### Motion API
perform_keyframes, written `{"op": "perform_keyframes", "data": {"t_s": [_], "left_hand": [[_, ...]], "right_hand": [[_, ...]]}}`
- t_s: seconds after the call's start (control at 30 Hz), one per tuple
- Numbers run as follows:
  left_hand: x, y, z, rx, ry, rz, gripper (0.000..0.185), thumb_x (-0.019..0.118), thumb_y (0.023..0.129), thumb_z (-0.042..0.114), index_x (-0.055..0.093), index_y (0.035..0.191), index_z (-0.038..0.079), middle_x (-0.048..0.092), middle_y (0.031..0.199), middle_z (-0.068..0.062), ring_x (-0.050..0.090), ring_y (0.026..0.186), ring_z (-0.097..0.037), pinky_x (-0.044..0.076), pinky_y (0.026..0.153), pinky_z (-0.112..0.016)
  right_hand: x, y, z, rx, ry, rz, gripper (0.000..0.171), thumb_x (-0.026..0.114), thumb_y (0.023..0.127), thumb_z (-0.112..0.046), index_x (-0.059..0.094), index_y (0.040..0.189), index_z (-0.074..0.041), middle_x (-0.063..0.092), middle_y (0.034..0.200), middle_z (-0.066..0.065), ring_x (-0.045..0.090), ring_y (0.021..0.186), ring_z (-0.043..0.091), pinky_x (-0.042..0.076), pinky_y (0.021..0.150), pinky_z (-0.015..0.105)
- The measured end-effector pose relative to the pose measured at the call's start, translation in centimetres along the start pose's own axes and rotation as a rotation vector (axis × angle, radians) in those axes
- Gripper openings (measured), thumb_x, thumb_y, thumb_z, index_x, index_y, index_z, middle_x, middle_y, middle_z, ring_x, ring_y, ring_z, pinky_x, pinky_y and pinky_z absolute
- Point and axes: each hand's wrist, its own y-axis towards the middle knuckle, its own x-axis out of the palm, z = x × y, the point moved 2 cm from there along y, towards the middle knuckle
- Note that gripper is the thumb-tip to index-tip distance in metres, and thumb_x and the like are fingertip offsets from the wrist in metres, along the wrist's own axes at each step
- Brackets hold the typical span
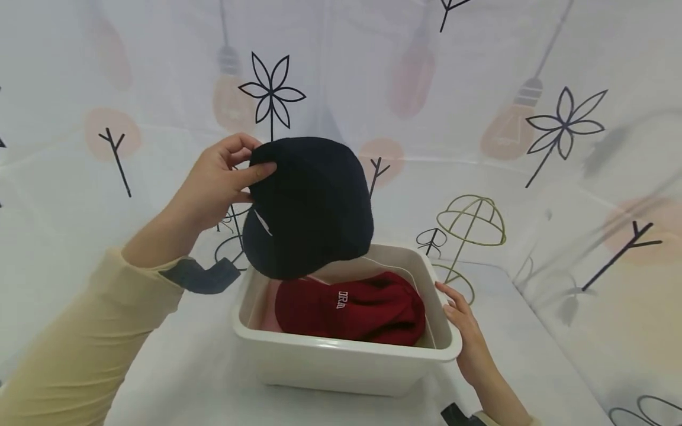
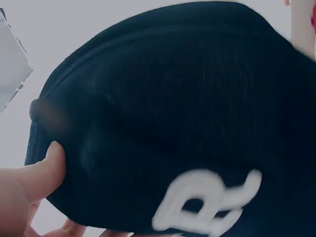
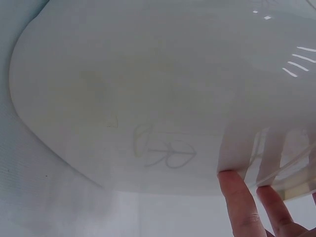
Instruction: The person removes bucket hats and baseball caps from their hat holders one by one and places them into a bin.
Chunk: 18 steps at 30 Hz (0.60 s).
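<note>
A dark navy cap (image 1: 314,201) hangs above the left part of a white plastic bin (image 1: 341,355). My left hand (image 1: 221,174) pinches its crown, thumb on the near side. A white letter R (image 2: 202,202) shows on the cap in the left wrist view. Inside the bin lies a red cap (image 1: 351,307) with white lettering, its brim toward the left. Something pink (image 1: 270,307) shows beside the red cap. My right hand (image 1: 469,337) rests at the bin's right side, its fingers (image 3: 239,202) extended against the outer wall.
Behind the bin on the right stands a gold wire stand (image 1: 471,222) with a domed top. The bin sits on a white-covered table (image 1: 186,367). A printed cloth (image 1: 341,71) with flowers and bulbs hangs behind and along the right.
</note>
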Motion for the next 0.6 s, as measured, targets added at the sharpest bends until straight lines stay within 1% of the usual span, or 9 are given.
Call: {"op": "perform_keyframes", "data": {"t_s": [0.03, 0.1, 0.17, 0.27, 0.37, 0.47, 0.53, 0.57, 0.6], "left_hand": [[0.4, 0.0, -0.2, -0.019, -0.007, -0.031, 0.013, 0.064, 0.088, 0.009, 0.054, 0.094, 0.016, 0.049, 0.127, -0.011, 0.057, 0.097, -0.024, 0.052, 0.079, -0.036], [1.3, 0.1, -0.8, -0.056, 0.000, -0.086, 0.014, 0.063, 0.089, 0.008, 0.052, 0.095, 0.014, 0.048, 0.129, -0.012, 0.057, 0.100, -0.027, 0.051, 0.082, -0.043], [2.0, 0.3, -1.5, -0.092, 0.031, -0.142, 0.015, 0.063, 0.089, 0.008, 0.051, 0.097, 0.011, 0.046, 0.133, -0.012, 0.055, 0.104, -0.029, 0.049, 0.084, -0.048], [3.2, 0.6, -2.8, -0.140, 0.137, -0.201, 0.019, 0.065, 0.088, 0.011, 0.051, 0.102, 0.009, 0.044, 0.135, -0.010, 0.055, 0.105, -0.030, 0.051, 0.081, -0.047], [4.4, 0.9, -4.0, -0.178, 0.193, -0.243, 0.021, 0.065, 0.088, 0.013, 0.053, 0.104, 0.009, 0.044, 0.135, -0.011, 0.055, 0.105, -0.032, 0.053, 0.076, -0.044], [5.6, 0.9, -5.4, -0.181, 0.236, -0.288, 0.020, 0.066, 0.087, 0.012, 0.054, 0.104, 0.010, 0.045, 0.133, -0.012, 0.054, 0.106, -0.032, 0.052, 0.078, -0.043], [6.3, 0.8, -6.2, -0.159, 0.303, -0.318, 0.019, 0.066, 0.087, 0.014, 0.055, 0.103, 0.012, 0.048, 0.130, -0.011, 0.052, 0.107, -0.029, 0.048, 0.085, -0.043], [6.7, 0.8, -6.7, -0.156, 0.330, -0.333, 0.018, 0.067, 0.087, 0.014, 0.056, 0.102, 0.013, 0.049, 0.128, -0.011, 0.055, 0.099, -0.028, 0.048, 0.081, -0.041], [7.0, 0.7, -7.1, -0.151, 0.351, -0.348, 0.018, 0.067, 0.087, 0.014, 0.057, 0.101, 0.013, 0.050, 0.127, -0.010, 0.056, 0.095, -0.027, 0.048, 0.081, -0.041]], "right_hand": [[0.0, 0.0, 0.0, 0.001, -0.001, 0.001, 0.040, 0.032, 0.100, -0.024, 0.035, 0.139, -0.015, 0.042, 0.123, 0.007, 0.049, 0.104, 0.014, 0.045, 0.080, 0.028], [-0.1, -0.1, 0.1, 0.004, -0.004, 0.003, 0.040, 0.032, 0.100, -0.025, 0.035, 0.139, -0.015, 0.041, 0.124, 0.007, 0.049, 0.105, 0.014, 0.045, 0.081, 0.028], [-0.1, -0.1, 0.1, 0.007, -0.007, 0.002, 0.041, 0.032, 0.100, -0.025, 0.034, 0.140, -0.015, 0.040, 0.125, 0.007, 0.048, 0.106, 0.014, 0.045, 0.081, 0.028], [-0.2, -0.1, 0.1, 0.010, -0.006, 0.001, 0.041, 0.032, 0.101, -0.025, 0.034, 0.140, -0.015, 0.037, 0.127, 0.007, 0.045, 0.108, 0.015, 0.044, 0.082, 0.028], [-0.2, -0.1, 0.2, 0.008, -0.007, 0.004, 0.041, 0.032, 0.101, -0.025, 0.035, 0.140, -0.015, 0.038, 0.126, 0.007, 0.046, 0.107, 0.015, 0.045, 0.081, 0.028], [-0.2, -0.1, 0.2, 0.000, -0.010, 0.005, 0.040, 0.032, 0.101, -0.025, 0.035, 0.139, -0.015, 0.041, 0.124, 0.008, 0.049, 0.105, 0.015, 0.046, 0.080, 0.028], [-0.2, 0.0, 0.2, -0.008, -0.010, 0.002, 0.040, 0.032, 0.101, -0.024, 0.035, 0.139, -0.015, 0.041, 0.124, 0.008, 0.049, 0.104, 0.014, 0.046, 0.080, 0.028], [-0.2, 0.0, 0.2, -0.012, -0.008, -0.001, 0.040, 0.032, 0.101, -0.024, 0.035, 0.139, -0.014, 0.040, 0.124, 0.008, 0.048, 0.105, 0.014, 0.045, 0.080, 0.028], [-0.2, 0.0, 0.2, -0.014, -0.006, -0.004, 0.040, 0.032, 0.101, -0.024, 0.035, 0.140, -0.014, 0.040, 0.125, 0.008, 0.048, 0.105, 0.014, 0.045, 0.081, 0.028]]}}
